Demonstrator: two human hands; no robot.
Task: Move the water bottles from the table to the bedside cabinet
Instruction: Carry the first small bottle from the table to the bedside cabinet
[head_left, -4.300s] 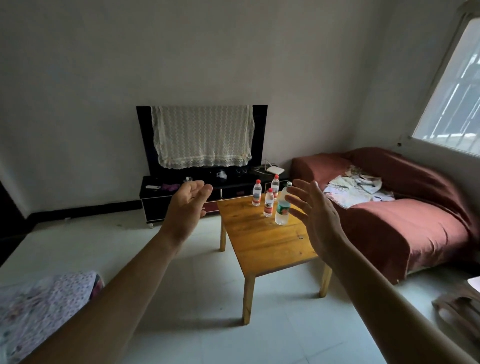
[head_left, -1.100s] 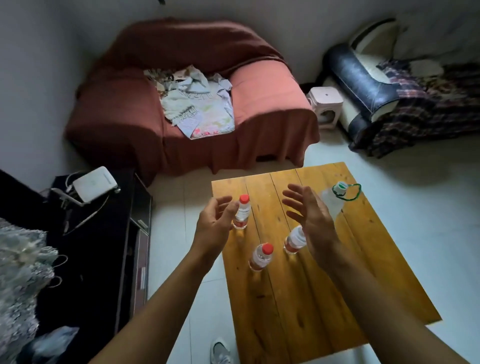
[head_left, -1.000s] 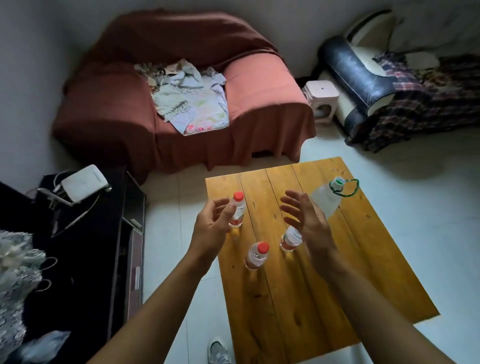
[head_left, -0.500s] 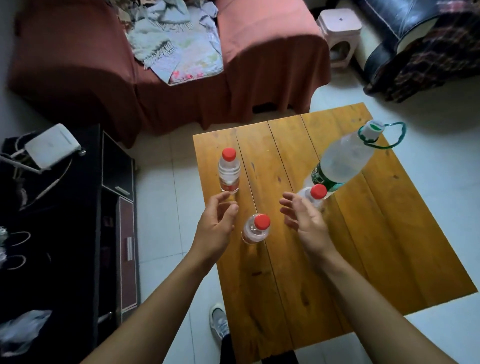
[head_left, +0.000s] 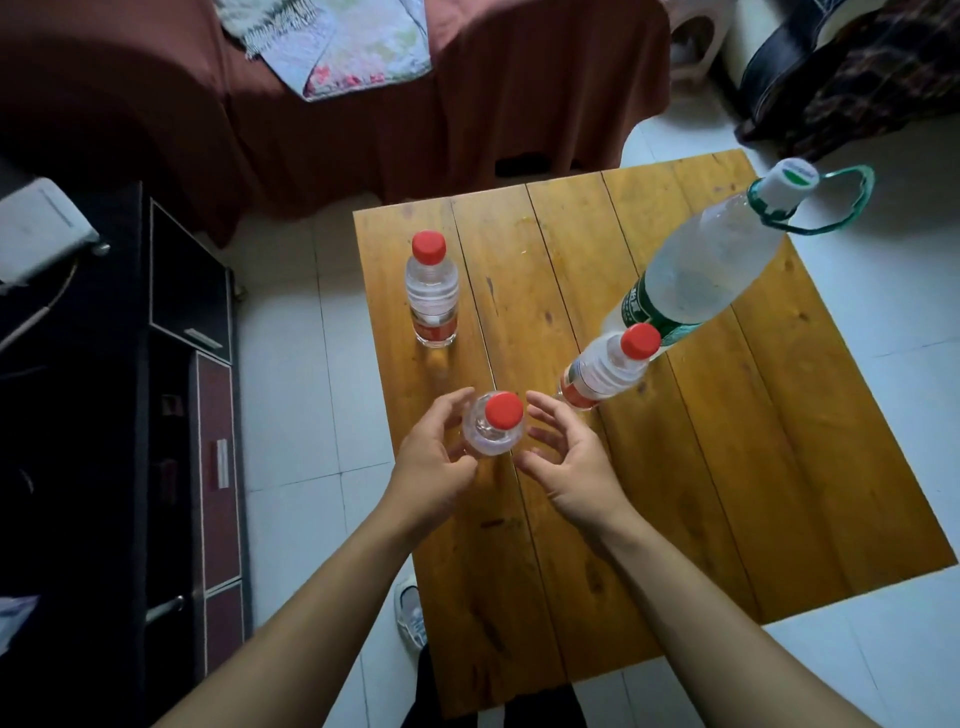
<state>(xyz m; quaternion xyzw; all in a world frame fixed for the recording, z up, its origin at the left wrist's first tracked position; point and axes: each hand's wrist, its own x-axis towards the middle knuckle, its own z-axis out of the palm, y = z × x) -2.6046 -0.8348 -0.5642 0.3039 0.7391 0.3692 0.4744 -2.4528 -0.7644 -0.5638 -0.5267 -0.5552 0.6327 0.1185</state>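
Three small clear bottles with red caps and one large bottle (head_left: 711, 265) with a white cap and green carry loop stand on a wooden table (head_left: 727, 467). The nearest small bottle (head_left: 496, 426) stands between my hands. My left hand (head_left: 434, 462) curves close against its left side, fingers loosely bent. My right hand (head_left: 569, 467) is cupped on its right side, with a narrow gap to the bottle. Neither hand plainly grips it. Another small bottle (head_left: 431, 291) stands at the table's far left, and a third (head_left: 608, 369) in front of the large one.
A black TV cabinet (head_left: 104, 415) with a white box (head_left: 36, 228) on top runs along the left, close to the table. A red-covered sofa (head_left: 363, 130) with clothes on it lies beyond the table. White tiled floor surrounds the table. My shoe (head_left: 410, 613) shows below.
I have come closer and look more steeply down. Both hands drew back from the farther bottles and closed in around the nearest small bottle.
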